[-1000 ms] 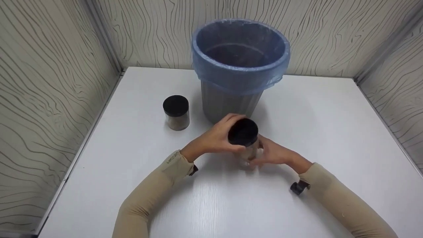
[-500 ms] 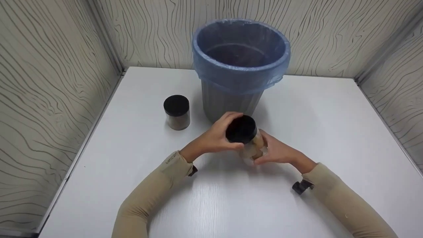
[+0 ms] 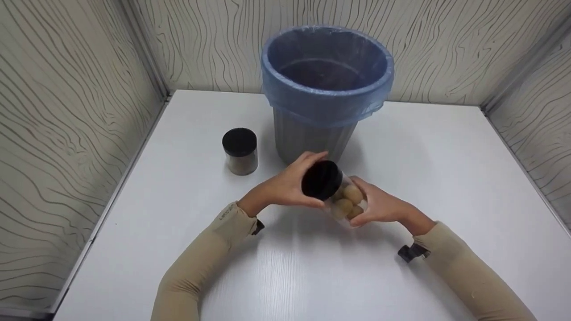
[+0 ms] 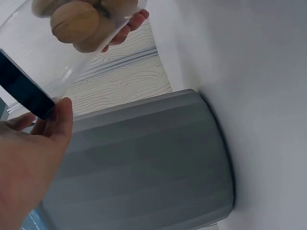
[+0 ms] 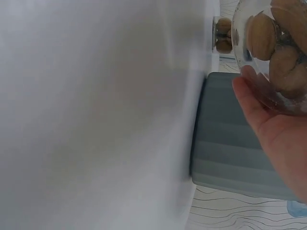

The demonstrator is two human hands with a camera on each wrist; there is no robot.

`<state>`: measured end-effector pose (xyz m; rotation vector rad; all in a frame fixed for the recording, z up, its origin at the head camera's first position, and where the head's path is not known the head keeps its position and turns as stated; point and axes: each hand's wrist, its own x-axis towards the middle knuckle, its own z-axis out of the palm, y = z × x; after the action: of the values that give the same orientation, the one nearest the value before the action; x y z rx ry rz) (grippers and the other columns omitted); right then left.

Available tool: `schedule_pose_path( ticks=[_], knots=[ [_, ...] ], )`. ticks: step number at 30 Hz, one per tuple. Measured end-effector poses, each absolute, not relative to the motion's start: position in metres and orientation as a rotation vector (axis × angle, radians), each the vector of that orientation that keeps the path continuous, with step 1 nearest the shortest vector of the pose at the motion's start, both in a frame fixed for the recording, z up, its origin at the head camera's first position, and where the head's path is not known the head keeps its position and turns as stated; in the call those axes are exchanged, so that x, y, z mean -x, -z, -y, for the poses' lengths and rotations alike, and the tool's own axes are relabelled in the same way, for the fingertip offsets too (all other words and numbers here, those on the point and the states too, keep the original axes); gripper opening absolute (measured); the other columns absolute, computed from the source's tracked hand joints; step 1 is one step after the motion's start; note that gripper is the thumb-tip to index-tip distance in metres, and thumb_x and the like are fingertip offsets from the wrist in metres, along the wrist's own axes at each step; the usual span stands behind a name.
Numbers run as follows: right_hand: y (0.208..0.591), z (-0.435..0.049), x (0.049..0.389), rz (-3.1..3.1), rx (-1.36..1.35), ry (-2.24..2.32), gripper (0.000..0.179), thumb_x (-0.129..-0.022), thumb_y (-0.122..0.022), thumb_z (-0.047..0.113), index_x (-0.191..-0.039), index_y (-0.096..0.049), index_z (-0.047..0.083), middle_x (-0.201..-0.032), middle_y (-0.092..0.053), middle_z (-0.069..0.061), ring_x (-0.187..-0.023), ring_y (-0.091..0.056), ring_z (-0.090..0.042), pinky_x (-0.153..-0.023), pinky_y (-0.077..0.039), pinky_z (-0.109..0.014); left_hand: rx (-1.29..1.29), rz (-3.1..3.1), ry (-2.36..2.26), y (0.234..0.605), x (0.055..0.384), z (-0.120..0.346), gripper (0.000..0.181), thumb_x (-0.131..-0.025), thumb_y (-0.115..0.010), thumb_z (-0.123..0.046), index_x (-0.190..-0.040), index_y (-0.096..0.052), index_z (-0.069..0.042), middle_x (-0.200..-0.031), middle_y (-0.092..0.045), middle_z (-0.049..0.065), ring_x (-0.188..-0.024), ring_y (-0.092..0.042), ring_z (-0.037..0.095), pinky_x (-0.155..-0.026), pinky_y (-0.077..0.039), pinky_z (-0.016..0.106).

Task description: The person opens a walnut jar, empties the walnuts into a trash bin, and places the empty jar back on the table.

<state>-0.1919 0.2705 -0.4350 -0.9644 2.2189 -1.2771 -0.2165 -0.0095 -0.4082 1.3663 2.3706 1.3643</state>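
A clear jar (image 3: pixel 337 213) with a black lid (image 3: pixel 322 180) is held tilted between both hands, its lid towards the left and its base towards the right. My left hand (image 3: pixel 290 183) grips the lid, thumb on the near side and fingers on the far side. Round the jar's base curls my right hand (image 3: pixel 379 203). Several round brown nuts (image 4: pixel 75 22), which look like walnuts, lie inside the jar; the right wrist view shows the nuts (image 5: pixel 284 67) through its bottom.
Behind the hands stands a grey bin (image 3: pixel 312 133) with a blue liner (image 3: pixel 328 104) folded over its rim. A second black-lidded jar (image 3: pixel 241 154) stands upright on the white table (image 3: pixel 276 276), left of the bin. Patterned panels enclose the table.
The jar has gone from nearly upright to tilted, its base swinging right and up, so the nuts inside now show. Both hands have kept hold of it and shifted only slightly.
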Motion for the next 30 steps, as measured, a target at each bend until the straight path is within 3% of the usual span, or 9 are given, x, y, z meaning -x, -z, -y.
schedule_pose_path(
  ticks=[7,15,22,30],
  knots=[
    [0.426,-0.271,0.190,-2.256,1.017,1.263,0.090,-0.068,-0.084,0.014,-0.141,-0.033,0.012,-0.125,-0.053,-0.002,-0.107,-0.053,-0.019,-0.090,-0.044,-0.031,-1.397,-2.360,-1.329,0.405,0.216,0.011,0.100,-0.071,-0.082,-0.037,-0.150,-0.026,-0.014,-0.140,-0.031,0.006,-0.123,-0.037,0.013,-0.101,-0.035,0.032],
    [0.425,-0.270,0.189,-2.252,1.069,1.303,0.088,-0.066,-0.084,0.010,-0.138,-0.034,0.009,-0.121,-0.054,-0.007,-0.101,-0.056,-0.019,-0.080,-0.050,-0.031,-1.452,-2.403,-1.311,0.404,0.214,0.004,0.094,-0.076,-0.075,-0.042,-0.150,-0.024,-0.015,-0.142,-0.033,0.006,-0.126,-0.031,0.013,-0.101,-0.034,0.035],
    [0.414,-0.266,0.187,-2.246,1.066,1.315,0.087,-0.067,-0.081,0.003,-0.139,-0.032,0.003,-0.119,-0.055,-0.010,-0.098,-0.056,-0.018,-0.078,-0.050,-0.030,-1.484,-2.424,-1.433,0.409,0.215,-0.008,0.083,-0.080,-0.064,-0.045,-0.148,-0.030,-0.012,-0.141,-0.035,0.007,-0.122,-0.038,0.015,-0.100,-0.036,0.031],
    [0.389,-0.253,0.177,-2.261,1.063,1.294,0.082,-0.067,-0.080,-0.001,-0.134,-0.033,-0.005,-0.116,-0.055,-0.013,-0.097,-0.056,-0.015,-0.079,-0.049,-0.028,-1.568,-2.401,-1.573,0.411,0.217,-0.012,0.074,-0.081,-0.063,-0.037,-0.143,-0.037,-0.005,-0.136,-0.041,0.011,-0.114,-0.044,0.017,-0.096,-0.039,0.029]
  ],
)
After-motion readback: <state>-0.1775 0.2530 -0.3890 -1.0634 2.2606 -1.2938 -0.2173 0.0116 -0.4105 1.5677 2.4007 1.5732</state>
